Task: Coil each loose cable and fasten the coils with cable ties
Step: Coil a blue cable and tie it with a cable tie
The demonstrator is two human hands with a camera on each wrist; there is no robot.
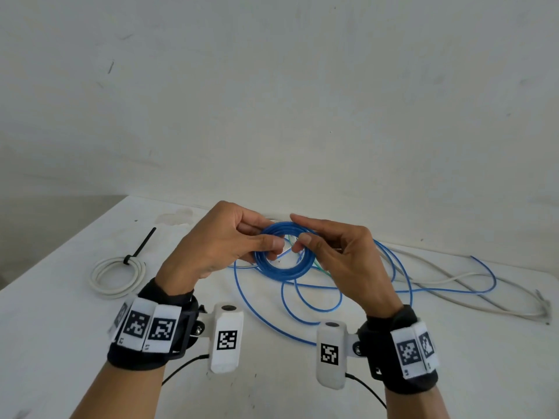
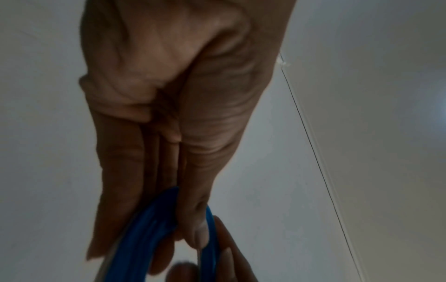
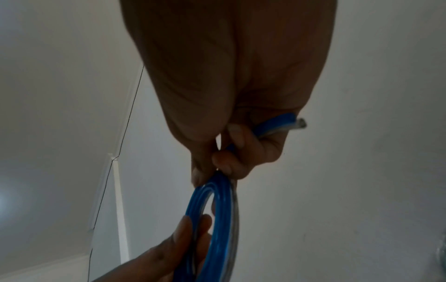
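The blue cable coil is held up above the white worktop, between both hands. The left hand pinches the coil's left side, thumb over the turns and fingers behind them. The right hand pinches the right side with thumb and forefinger; in the right wrist view its curled fingers also hold a short stub of blue cable that ends in a pale tip.

Much of the cable is not yet wound. The loose blue cable trails from the coil in wide, overlapping loops across the worktop, crossing a grey cable that lies stretched out to the right.

The likeliest trouble is the coil springing apart — the turns look stiff and nothing binds them, so easing either pinch to draw in slack could let them fan out. The crossing loops could also snag as they are pulled, either knotting or dragging the grey cable along. Winding without letting the cable rotate would build twist and give uneven turns.

To the left lies a white cable coil already bound with a black cable tie, its tail sticking out — no spare tie is visible, so one hand may have to search while the other keeps the coil together.
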